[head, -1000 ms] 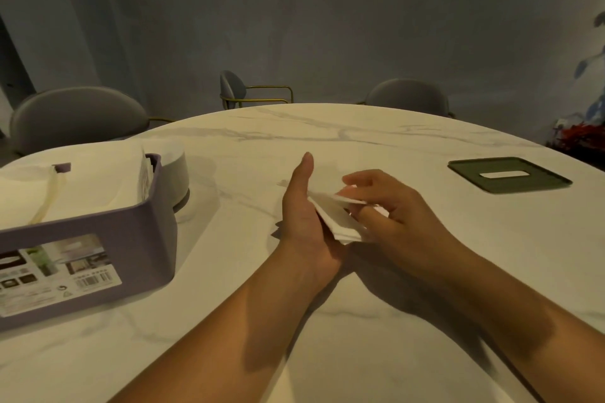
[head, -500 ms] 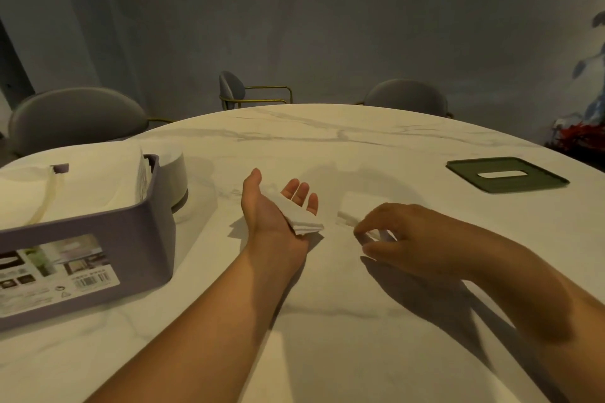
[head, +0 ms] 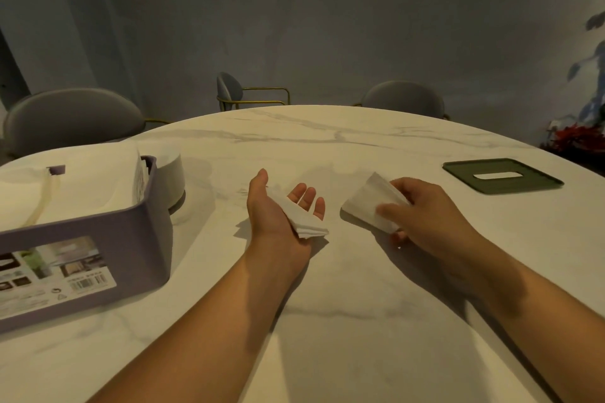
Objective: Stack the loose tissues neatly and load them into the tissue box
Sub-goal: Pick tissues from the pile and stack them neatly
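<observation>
Right fingers [head: 402, 188] pinch tissue [head: 366, 203], stack [head: 306, 222] diagonal across left hand [head: 271, 211]

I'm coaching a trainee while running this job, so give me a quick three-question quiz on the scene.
1. True or false: the left hand lies palm up under a white folded tissue stack.
2. The right hand grips: A) a pen B) a separate white folded tissue C) nothing.
3. Fill in: the flat dark green slotted lid lies on the white marble table to the person's ____.
Key: 1 true; 2 B; 3 right.
</observation>
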Demonstrator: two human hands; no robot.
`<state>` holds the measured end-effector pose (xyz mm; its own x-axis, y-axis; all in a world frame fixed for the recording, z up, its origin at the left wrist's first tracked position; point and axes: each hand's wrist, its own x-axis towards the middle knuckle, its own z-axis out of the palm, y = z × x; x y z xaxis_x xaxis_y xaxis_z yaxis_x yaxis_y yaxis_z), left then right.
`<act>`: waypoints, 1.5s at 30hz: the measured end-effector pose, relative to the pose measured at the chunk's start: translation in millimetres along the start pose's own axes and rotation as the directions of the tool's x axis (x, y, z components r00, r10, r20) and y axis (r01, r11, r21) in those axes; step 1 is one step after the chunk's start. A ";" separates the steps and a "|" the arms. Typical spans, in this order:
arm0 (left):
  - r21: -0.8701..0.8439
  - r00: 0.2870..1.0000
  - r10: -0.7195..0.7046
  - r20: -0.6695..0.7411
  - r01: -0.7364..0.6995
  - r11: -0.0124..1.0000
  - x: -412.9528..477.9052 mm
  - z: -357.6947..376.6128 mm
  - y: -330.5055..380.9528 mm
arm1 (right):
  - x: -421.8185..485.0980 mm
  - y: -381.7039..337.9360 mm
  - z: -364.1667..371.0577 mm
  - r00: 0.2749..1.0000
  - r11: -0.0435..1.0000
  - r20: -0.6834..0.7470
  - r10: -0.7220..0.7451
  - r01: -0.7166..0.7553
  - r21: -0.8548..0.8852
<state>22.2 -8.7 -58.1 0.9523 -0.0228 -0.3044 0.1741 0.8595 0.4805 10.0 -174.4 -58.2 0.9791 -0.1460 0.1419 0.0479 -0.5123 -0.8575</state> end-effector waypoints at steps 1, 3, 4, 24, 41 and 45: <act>-0.004 1.000 -0.013 0.007 0.013 1.000 -0.5 0.2 -0.2 | -1.9 -1.5 -0.1 0.999 0.995 0.008 0.039 -0.040 0.096; -0.002 0.999 -0.049 0.021 0.049 0.999 -2.5 1.2 -0.9 | -5.7 -4.0 -1.9 0.990 0.944 0.063 0.123 -0.136 0.302; 0.010 0.997 -0.075 0.031 0.074 0.997 -4.7 2.5 -1.7 | -5.9 -3.8 -3.6 0.987 0.921 0.082 0.138 -0.158 0.355; 0.176 0.983 -0.124 0.132 0.100 0.979 -14.8 6.9 -12.5 | -21.5 -15.1 19.3 0.919 0.935 0.197 -0.342 0.313 0.168; 0.316 0.976 -0.003 0.219 -0.068 0.946 -17.6 9.0 -18.5 | -22.9 -28.6 19.1 0.856 0.775 0.476 0.202 -0.437 0.456; 0.341 0.969 0.046 0.243 -0.130 0.931 -18.0 9.9 -20.6 | -21.6 -25.3 19.7 0.882 0.827 0.427 0.200 -0.386 0.409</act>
<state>4.0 -31.1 -54.4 0.9917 -0.1060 -0.0732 0.1238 0.6288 0.7676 -8.4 -141.6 -49.4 0.9574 0.1300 -0.2577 -0.2572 -0.0211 -0.9661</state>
